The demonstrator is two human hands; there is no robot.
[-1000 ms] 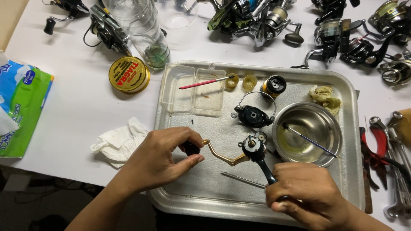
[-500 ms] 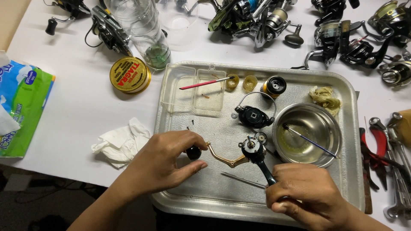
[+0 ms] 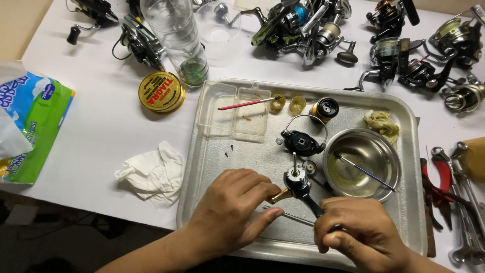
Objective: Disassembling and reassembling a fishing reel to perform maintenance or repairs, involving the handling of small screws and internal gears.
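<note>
Reel body (image 3: 299, 183) is being steadied by the right hand (image 3: 361, 237) lower right; gold handle (image 3: 279, 196) is being pinched by the left hand (image 3: 233, 212), best turned gently.

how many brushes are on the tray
2: a red-handled brush lying across the clear plastic box, and a blue-handled brush resting in the steel bowl. The hands may hide others.

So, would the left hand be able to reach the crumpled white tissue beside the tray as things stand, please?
Probably yes: the crumpled tissue lies on bare table just left of the tray, with nothing between it and the left hand. That hand is busy at the reel body's gold handle, though.
</note>
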